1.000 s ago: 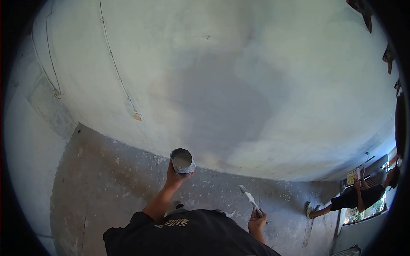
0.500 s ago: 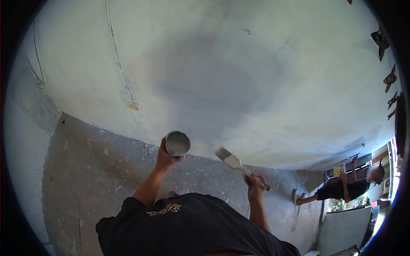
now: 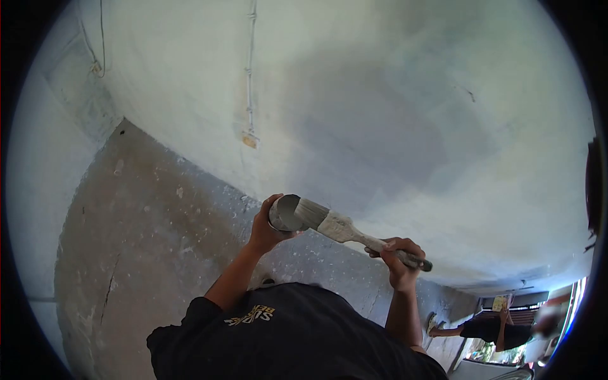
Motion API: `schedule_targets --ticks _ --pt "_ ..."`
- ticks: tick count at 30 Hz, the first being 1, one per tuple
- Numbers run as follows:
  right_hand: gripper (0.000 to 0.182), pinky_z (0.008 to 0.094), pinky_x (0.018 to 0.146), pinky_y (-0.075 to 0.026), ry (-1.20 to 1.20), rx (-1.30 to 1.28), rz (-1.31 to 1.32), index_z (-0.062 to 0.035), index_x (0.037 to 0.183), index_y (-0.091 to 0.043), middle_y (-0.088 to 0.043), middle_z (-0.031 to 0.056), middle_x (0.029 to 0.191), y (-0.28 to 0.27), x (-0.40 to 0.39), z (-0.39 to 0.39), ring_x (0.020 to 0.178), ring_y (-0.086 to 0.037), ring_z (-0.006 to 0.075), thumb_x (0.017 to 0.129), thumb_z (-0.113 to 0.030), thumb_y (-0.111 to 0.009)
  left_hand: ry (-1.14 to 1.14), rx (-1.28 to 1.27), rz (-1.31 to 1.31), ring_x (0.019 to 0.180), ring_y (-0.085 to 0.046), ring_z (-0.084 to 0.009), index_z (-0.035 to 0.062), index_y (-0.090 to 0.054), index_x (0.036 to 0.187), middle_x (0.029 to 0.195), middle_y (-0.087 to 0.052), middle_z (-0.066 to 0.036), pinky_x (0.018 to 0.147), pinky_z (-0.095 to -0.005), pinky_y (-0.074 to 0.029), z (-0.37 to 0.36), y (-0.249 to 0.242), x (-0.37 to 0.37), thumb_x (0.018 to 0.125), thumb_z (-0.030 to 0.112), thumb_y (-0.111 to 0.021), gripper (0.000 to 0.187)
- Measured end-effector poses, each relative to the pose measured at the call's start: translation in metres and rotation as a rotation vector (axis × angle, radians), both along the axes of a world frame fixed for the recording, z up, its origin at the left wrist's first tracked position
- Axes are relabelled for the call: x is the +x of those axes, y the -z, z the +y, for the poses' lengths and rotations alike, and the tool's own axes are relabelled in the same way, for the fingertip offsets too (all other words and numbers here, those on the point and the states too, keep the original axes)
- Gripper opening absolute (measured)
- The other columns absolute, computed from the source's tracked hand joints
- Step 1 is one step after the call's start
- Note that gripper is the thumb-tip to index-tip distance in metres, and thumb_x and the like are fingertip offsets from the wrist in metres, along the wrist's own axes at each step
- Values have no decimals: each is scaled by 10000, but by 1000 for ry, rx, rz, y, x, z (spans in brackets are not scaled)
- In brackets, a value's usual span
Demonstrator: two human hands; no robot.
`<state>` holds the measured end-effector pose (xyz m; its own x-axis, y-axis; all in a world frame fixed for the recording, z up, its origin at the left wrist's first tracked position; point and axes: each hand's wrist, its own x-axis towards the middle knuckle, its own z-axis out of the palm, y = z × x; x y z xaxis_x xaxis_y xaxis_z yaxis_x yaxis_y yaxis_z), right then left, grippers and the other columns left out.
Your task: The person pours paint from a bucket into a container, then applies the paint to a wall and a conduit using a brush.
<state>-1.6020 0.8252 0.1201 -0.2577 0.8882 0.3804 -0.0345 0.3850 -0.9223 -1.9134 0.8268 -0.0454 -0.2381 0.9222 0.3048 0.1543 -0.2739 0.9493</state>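
Note:
My left hand (image 3: 266, 227) is wrapped round a small paint pot (image 3: 283, 214) with grey-white paint inside, its mouth facing me. In my right hand (image 3: 400, 258), closed on the handle, is a wide paintbrush (image 3: 341, 228) caked with pale paint. Its bristles point left and overlap the right rim of the pot in this view. Beyond both hands stands a pale wall (image 3: 361, 120) with a large greyish patch on it.
A conduit ends in a yellowed socket box (image 3: 250, 140) on the wall. The speckled concrete floor (image 3: 171, 221) has a crack at left. At far right a person (image 3: 500, 329) in dark clothes stands by a window, holding up a yellowish container (image 3: 501, 303).
The paintbrush has come left and up to the mouth of the pot. My view has turned, so the wall patch and socket box sit farther right.

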Motion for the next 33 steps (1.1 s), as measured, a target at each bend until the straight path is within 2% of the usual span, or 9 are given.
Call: schedule_targets --ticks 2,6,8,11,14,19,22,28,33 --pt "124 425 730 -632 0 -101 -111 40 940 -639 -716 229 876 8 -11 9 770 -746 336 825 77 -666 -35 -35 25 1208 -616 -245 86 -453 1425 1291 -632 -103 1029 -400 -507 -9 8 -9 552 137 -1007 1036" --pt "111 409 721 -620 -78 -183 -50 49 937 -643 -721 219 875 12 -42 19 793 -749 333 833 73 -676 -112 -41 105 1221 -612 -249 79 -447 1427 1308 -629 -117 1038 -406 -504 -21 13 -26 557 136 -1007 1036" --pt "68 338 760 -594 -185 -128 -46 51 926 -691 -747 186 896 2 -55 25 835 -746 247 862 50 -717 -138 -61 81 1229 -607 -248 76 -449 1424 1317 -622 -117 1042 -406 -503 -25 11 -30 562 124 -1005 1027" --pt "68 313 754 -578 -312 -141 -150 59 935 -697 -746 139 877 -15 -71 46 834 -728 194 873 41 -718 -174 -86 69 1248 -594 -246 69 -461 1416 1336 -607 -117 1049 -407 -500 -34 3 -35 569 94 -998 1004" --pt "76 290 737 -561 -418 -115 -292 50 948 -703 -742 109 868 -29 -94 68 816 -709 156 882 21 -725 -182 -70 88 1240 -598 -241 71 -471 1411 1325 -612 -115 1049 -404 -501 -32 -6 -41 571 94 -999 992" --pt "74 274 727 -549 -525 -191 -214 38 957 -711 -738 86 863 -21 -122 103 810 -692 127 895 3 -730 -280 -74 122 1229 -607 -238 58 -463 1408 1332 -614 -120 1047 -400 -505 -21 5 -42 576 109 -1001 992" --pt "53 265 722 -546 -530 -279 -201 29 936 -709 -737 74 864 -25 -127 124 811 -688 114 900 -4 -731 -349 -118 101 1225 -609 -240 52 -445 1416 1330 -615 -124 1038 -398 -507 -14 -1 -40 581 114 -1001 1005" --pt "109 251 702 -544 -460 -99 -196 -7 926 -695 -711 43 836 -30 -111 164 789 -683 98 862 -1 -783 -465 -202 162 1198 -619 -244 43 -449 1392 1296 -635 -125 1018 -390 -506 1 -30 -37 592 114 -995 971" --pt "169 245 682 -532 -425 -332 -50 -15 931 -681 -707 36 838 -1 -102 178 786 -684 95 832 -9 -819 -494 -185 131 1170 -639 -258 49 -466 1372 1259 -644 -142 982 -403 -530 18 -5 -27 598 136 -999 943"
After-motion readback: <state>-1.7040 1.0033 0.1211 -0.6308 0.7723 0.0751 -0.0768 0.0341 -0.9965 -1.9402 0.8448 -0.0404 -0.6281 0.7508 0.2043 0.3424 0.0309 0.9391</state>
